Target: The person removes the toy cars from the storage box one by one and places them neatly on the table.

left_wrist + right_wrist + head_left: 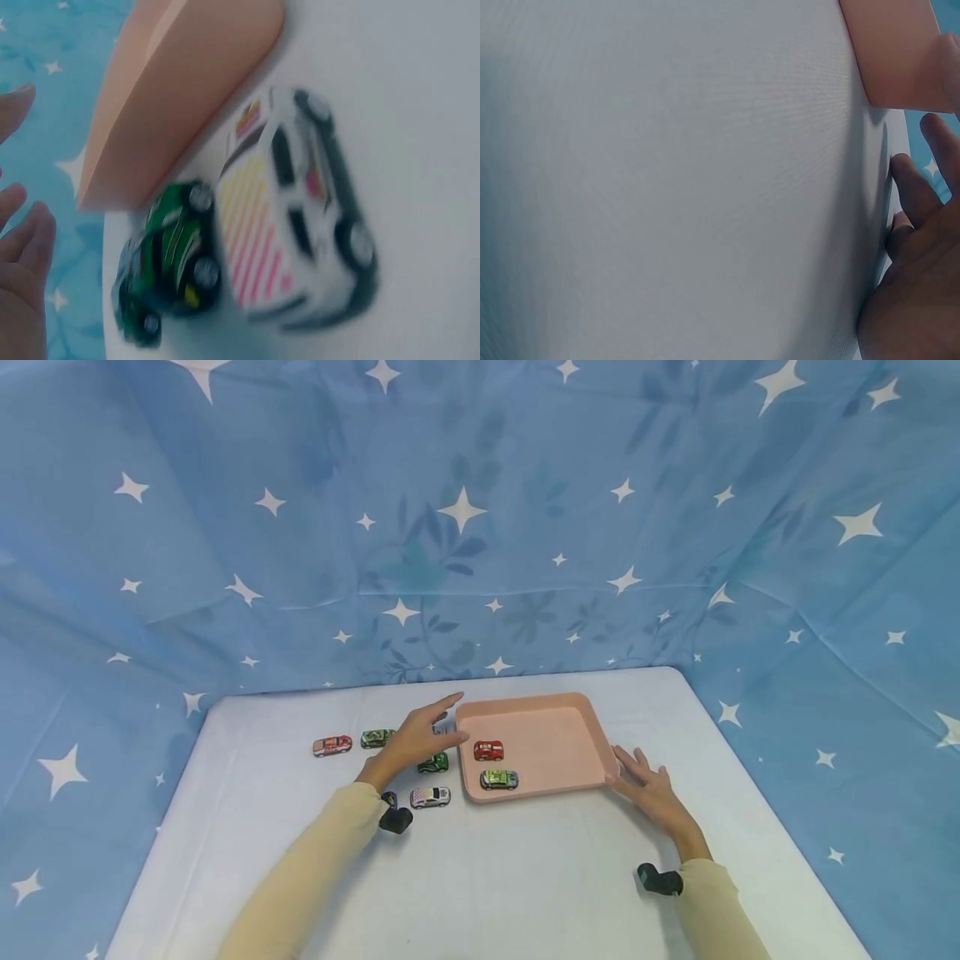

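Note:
A shallow pink tray (540, 739) holds a red toy car (488, 750) and a yellow-green toy car (499, 779) at its left side. My left hand (420, 737) hovers at the tray's left edge, fingers extended and holding nothing. Beneath and beside it are a dark green toy car (433, 763) and a white toy car (277, 225) with pink and yellow stripes. Another car is mostly hidden behind the left fingers. My right hand (651, 792) is at the tray's right front corner, fingers spread, its thumb at the wall; firm contact is hard to tell.
Left of the tray lie a red-and-white toy car (332, 745) and a camouflage-green toy car (377, 738). A blue toy car (389, 799) is partly covered by the left wrist. The white table (540, 877) meets a blue star-patterned curtain (525, 527) behind.

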The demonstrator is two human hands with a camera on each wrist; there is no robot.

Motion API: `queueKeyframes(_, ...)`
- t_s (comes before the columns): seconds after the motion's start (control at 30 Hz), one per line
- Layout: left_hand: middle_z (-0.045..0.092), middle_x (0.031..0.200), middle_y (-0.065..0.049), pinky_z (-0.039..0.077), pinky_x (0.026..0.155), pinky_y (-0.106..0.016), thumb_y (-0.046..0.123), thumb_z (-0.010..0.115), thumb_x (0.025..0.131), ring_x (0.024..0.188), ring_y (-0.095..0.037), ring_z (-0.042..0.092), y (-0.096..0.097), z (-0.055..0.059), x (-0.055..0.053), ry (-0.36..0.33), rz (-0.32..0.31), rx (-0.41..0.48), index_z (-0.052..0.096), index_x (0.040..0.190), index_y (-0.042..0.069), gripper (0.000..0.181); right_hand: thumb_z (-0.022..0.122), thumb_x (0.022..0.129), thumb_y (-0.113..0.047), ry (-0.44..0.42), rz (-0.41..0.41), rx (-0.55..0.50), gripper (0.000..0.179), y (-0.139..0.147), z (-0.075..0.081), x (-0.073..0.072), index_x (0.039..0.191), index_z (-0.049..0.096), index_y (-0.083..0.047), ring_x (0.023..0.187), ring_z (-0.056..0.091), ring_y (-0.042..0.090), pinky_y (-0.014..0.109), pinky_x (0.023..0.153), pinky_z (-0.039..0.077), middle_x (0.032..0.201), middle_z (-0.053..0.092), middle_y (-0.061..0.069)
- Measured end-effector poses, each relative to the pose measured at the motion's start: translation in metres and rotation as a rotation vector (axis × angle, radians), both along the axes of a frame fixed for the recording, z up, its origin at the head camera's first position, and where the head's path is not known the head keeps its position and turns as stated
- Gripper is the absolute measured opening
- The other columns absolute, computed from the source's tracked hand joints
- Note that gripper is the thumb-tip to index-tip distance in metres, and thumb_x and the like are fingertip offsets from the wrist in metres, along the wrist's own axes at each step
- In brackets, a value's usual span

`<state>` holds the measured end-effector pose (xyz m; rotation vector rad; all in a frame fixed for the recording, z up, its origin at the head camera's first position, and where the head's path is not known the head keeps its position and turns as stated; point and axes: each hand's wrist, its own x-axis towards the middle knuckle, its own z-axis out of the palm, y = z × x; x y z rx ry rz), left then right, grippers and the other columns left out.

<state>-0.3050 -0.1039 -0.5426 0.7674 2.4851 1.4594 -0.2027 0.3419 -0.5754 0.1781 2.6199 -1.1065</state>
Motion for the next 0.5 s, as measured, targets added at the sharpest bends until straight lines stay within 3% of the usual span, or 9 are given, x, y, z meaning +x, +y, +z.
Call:
queueKeyframes(0.1,0.040,0.168,-0.014,0.042,0.117,-0.053,0.029,0.078,0.102,0.145,-0.046,0.048,0.010,-0.003,0.000,0.000,-0.031,-0.001,0.041,0.166,0.011,0.076,0.066,0.101,-0.056,0.002,-0.003,-0.004,0.089,0.000,0.000,0.000,0.172,0.028,-0.018,0.155,-0.022,0.055,0.082,0.113,-0.012,0.176,0.001,0.025)
queueKeyframes(0.3,0.045,0.165,-0.016,0.045,0.116,-0.048,0.027,0.077,0.102,0.142,-0.039,0.054,0.027,-0.006,0.004,-0.046,-0.057,-0.030,0.045,0.163,0.005,0.072,0.067,0.101,-0.054,0.030,0.004,-0.017,0.088,-0.001,0.002,0.000,0.171,0.030,-0.015,0.160,-0.015,0.048,0.070,0.120,-0.017,0.175,0.006,0.025)
queueKeyframes(0.37,0.047,0.163,-0.018,0.046,0.115,-0.049,0.027,0.078,0.102,0.140,-0.040,0.056,0.032,-0.007,0.004,-0.042,-0.072,-0.037,0.047,0.161,0.001,0.070,0.066,0.101,-0.054,0.031,0.004,-0.020,0.088,-0.002,0.002,0.000,0.171,0.030,-0.015,0.160,-0.015,0.048,0.071,0.120,-0.017,0.175,0.007,0.025)
queueKeyframes(0.5,0.055,0.156,-0.020,0.049,0.112,-0.053,0.026,0.076,0.103,0.136,-0.039,0.059,0.041,-0.010,0.002,0.033,-0.101,-0.089,0.054,0.155,-0.003,0.064,0.066,0.102,-0.055,0.027,0.002,-0.020,0.088,-0.001,0.000,0.000,0.171,0.030,-0.015,0.159,-0.017,0.049,0.073,0.119,-0.017,0.176,0.006,0.025)
